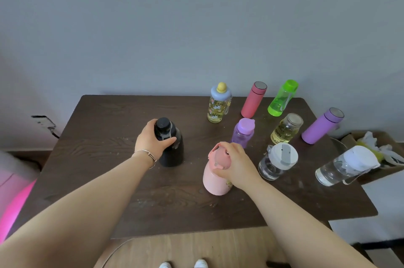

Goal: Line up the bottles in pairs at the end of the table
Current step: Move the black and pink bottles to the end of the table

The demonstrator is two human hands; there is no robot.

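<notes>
My left hand (152, 141) grips the neck of a black bottle (172, 154) standing upright left of the table's middle. My right hand (237, 163) clasps the lid of a pale pink bottle (213, 182) in the front middle. Behind them stand a small purple bottle (243, 133), a cartoon-print bottle with a yellow knob (218, 103), a coral flask (253, 99), a green bottle (282, 98), a glass jar of yellow liquid (286, 128) and a purple flask (322, 125). Two clear bottles with white lids (277, 161) (347, 165) stand at the right.
The dark wooden table (109, 119) butts against a grey wall. A box with crumpled white and yellow material (376, 145) sits beyond the table's right edge. A pink object (13, 197) lies at the left. My white shoes (183, 264) show below on a wooden floor.
</notes>
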